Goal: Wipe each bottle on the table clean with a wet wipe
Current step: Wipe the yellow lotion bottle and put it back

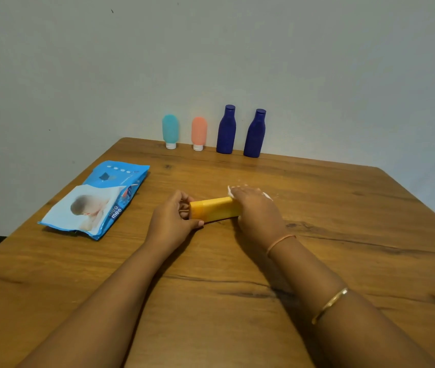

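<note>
Near the middle of the wooden table [211, 288] a yellow bottle [216, 209] is lying on its side, pretty much crosswise to the camera, held between both hands. The left hand [174, 216] has the left end of it: thumb along the near edge, the other fingers curled round the end. The right hand [257, 212] comes down over the opposite end, fingers wrapped over the bottle with a white wet wipe [231, 191] trapped under them. Bits of the wipe poke out past the fingers on the far side. I can't tell how much of the bottle the wipe actually covers, since the hand hides it.

Along the far edge, up against the wall [237, 49], four more bottles stand in a row, close together but not touching: a teal bottle [170, 130] and a pink bottle [199, 132], both upside down on white caps, then two dark blue bottles [226, 131] [255, 135] standing cap up.

Off to the left lies a blue wipes pack [97, 199], flat on the table, well apart from the hands. The right forearm has a thin orange thread [280, 241] at the wrist and a gold bangle [330, 304] further up.
</note>
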Demonstrator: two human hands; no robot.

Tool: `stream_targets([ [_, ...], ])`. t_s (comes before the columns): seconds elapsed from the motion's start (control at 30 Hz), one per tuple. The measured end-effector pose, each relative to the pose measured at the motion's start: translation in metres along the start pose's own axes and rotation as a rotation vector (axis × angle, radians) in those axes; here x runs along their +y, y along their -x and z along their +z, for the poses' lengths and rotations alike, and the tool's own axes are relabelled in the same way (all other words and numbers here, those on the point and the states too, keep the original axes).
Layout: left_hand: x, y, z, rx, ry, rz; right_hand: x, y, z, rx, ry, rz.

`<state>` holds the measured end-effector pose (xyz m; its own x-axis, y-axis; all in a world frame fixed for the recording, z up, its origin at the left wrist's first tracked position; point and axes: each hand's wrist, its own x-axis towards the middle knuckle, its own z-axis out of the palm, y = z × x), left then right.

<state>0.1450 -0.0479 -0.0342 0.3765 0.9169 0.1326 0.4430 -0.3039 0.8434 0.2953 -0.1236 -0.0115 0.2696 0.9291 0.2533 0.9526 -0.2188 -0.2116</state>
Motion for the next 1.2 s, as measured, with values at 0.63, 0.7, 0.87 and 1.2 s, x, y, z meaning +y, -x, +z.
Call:
stream_targets([
  [0.63, -0.001, 0.000, 0.002, 0.027, -0.080, -0.008, -0.006, -0.004, 0.001, -0.083, -0.098, -0.044],
  [0.7, -0.001, 0.000, 0.003, 0.029, -0.074, -0.017, 0.004, -0.008, 0.001, -0.041, -0.046, 0.093],
  [0.87, 0.000, 0.001, 0.005, 0.040, -0.074, 0.028, -0.040, 0.013, 0.012, 0.015, -0.076, -0.246],
  [1.2, 0.000, 0.000, 0.002, 0.020, -0.176, 0.006, 0.013, 0.009, 0.009, 0.070, -0.095, -0.121],
])
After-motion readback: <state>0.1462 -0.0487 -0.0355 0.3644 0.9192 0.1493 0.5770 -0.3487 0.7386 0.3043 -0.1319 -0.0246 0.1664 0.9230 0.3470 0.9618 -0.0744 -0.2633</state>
